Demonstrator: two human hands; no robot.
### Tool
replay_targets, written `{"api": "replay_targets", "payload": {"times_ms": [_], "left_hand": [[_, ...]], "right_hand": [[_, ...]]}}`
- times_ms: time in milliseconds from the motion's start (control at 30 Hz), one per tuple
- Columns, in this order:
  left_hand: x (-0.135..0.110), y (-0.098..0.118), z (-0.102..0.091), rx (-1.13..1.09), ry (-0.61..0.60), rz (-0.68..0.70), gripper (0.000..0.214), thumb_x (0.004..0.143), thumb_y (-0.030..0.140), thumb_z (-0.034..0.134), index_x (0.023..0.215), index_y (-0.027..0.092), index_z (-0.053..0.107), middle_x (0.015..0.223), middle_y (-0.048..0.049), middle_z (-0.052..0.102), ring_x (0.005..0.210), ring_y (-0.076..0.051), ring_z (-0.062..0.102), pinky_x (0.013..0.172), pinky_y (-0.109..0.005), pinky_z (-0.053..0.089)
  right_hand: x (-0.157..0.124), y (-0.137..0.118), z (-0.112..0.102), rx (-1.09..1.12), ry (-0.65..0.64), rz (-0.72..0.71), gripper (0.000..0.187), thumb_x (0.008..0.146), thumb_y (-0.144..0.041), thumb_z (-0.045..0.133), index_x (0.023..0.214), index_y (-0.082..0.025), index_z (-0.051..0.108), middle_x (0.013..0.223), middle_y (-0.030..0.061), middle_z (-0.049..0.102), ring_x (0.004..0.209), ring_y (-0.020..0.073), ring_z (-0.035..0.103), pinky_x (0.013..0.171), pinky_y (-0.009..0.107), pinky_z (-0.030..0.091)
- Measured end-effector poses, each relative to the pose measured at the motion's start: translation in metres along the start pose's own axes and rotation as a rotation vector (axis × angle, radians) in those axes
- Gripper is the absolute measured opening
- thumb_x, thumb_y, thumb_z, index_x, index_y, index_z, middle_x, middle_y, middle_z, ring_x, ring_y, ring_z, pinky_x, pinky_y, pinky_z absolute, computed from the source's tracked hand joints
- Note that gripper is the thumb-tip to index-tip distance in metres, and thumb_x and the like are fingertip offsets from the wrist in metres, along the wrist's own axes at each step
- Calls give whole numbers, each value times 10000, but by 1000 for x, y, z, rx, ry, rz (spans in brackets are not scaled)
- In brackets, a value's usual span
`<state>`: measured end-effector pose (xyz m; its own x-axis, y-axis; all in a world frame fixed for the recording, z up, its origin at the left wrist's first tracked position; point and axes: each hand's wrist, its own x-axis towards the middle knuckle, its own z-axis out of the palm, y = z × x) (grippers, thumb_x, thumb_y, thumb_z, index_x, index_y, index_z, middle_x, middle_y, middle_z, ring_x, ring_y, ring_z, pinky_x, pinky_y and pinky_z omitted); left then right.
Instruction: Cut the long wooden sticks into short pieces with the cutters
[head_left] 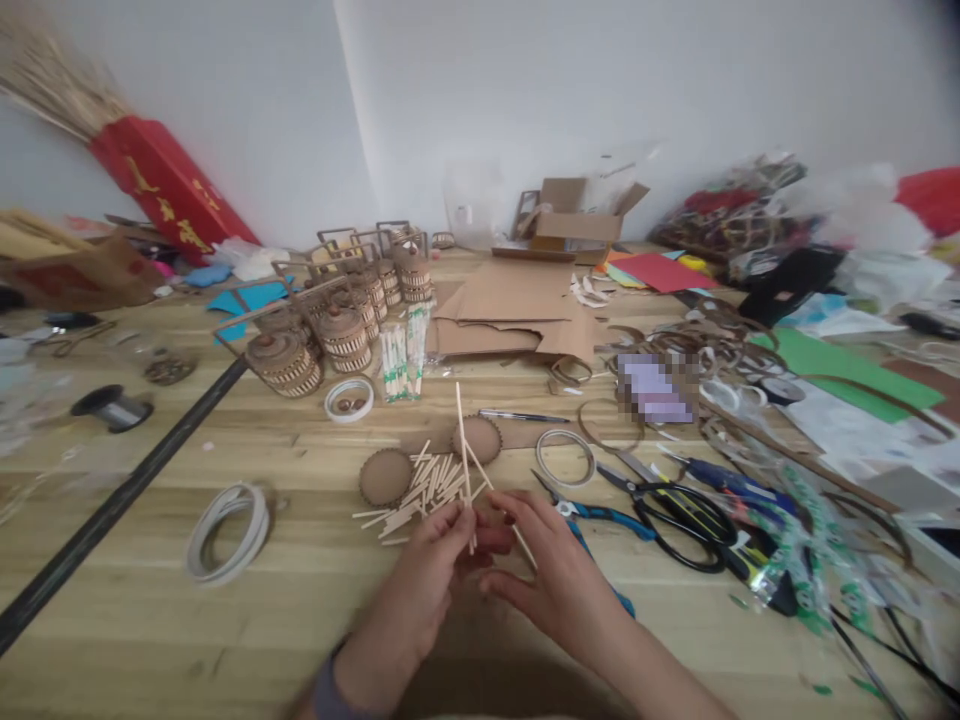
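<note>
My left hand [442,550] pinches a thin wooden stick [461,430] that stands nearly upright between thumb and fingers. Close beside it, my right hand [544,560] has its fingers bent around a second wooden stick [480,467], which slants down to the right behind the index finger. The two sticks cross or overlap just above my hands. Beyond them a loose pile of short cut sticks [431,490] is spread on the wooden table. Two round brown cardboard discs with ridged edges, the left disc [385,477] and the right disc [478,440], lie by the pile.
Blue-handled pliers [611,514], black scissors [686,525] and a tape ring [565,458] lie at the right. Left are a white tape roll [227,532] and a black bar [127,500]. Small lidded baskets [345,335], wrapped chopsticks [403,360] and cardboard sheets [517,290] stand behind.
</note>
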<state>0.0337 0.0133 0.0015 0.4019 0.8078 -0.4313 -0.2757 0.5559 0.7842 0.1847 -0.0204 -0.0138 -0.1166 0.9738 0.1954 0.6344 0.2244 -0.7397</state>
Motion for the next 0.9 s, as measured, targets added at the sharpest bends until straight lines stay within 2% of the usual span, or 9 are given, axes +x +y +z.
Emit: {"api": "replay_targets", "payload": {"times_ms": [100, 233, 467, 633, 767, 833, 900], "left_hand": [[0, 0, 5, -103, -40, -2, 396, 622, 476, 821, 799, 164, 656, 831, -76, 715, 869, -245, 669, 618, -253, 438], [0, -5, 3, -107, -79, 17, 393, 640, 482, 822, 799, 152, 677, 857, -88, 727, 947, -260, 661, 652, -255, 443], [-2, -8, 2, -91, -133, 25, 371, 680, 478, 809, 825, 159, 689, 846, -75, 726, 944, -257, 666, 737, -290, 472], [-6, -8, 2, -83, -82, 0, 382, 646, 473, 835, 808, 166, 674, 807, -47, 714, 878, -225, 668, 710, -269, 472], [-6, -9, -8, -46, -7, -26, 437, 593, 523, 855, 753, 174, 646, 731, -7, 688, 772, -181, 657, 674, -261, 475], [-6, -10, -14, -29, 44, -19, 452, 580, 534, 860, 762, 180, 646, 717, 14, 689, 752, -155, 654, 736, -263, 476], [-5, -11, -18, -4, 53, -32, 485, 573, 555, 855, 814, 187, 650, 706, 18, 701, 749, -147, 655, 777, -266, 465]], "right_hand": [[-3, 3, 5, -173, 21, -120, 593, 749, -159, 748, 1296, -207, 525, 1175, 132, 636, 1065, 301, 592, 890, 466, 495], [-2, 1, 5, -277, 58, -207, 540, 769, -141, 731, 1263, -191, 520, 1112, 124, 647, 1014, 305, 609, 830, 460, 512], [-2, -1, 6, -314, 74, -209, 578, 744, -162, 781, 1254, -202, 512, 1061, 101, 661, 958, 302, 623, 789, 451, 512], [-2, -8, 5, -341, 64, -194, 591, 769, -198, 767, 1293, -172, 497, 1026, 109, 672, 929, 297, 628, 783, 456, 520], [-11, -5, -11, -406, -61, -100, 685, 714, -328, 827, 1311, -189, 521, 1144, 128, 660, 1029, 315, 616, 859, 469, 525], [-21, 7, -25, -505, -83, 15, 737, 673, -373, 847, 1318, -198, 537, 1231, 151, 632, 1105, 353, 587, 909, 509, 508], [-31, 25, -39, -641, -59, 166, 838, 623, -399, 867, 1352, -170, 524, 1232, 192, 630, 1131, 413, 565, 907, 570, 497]]}}
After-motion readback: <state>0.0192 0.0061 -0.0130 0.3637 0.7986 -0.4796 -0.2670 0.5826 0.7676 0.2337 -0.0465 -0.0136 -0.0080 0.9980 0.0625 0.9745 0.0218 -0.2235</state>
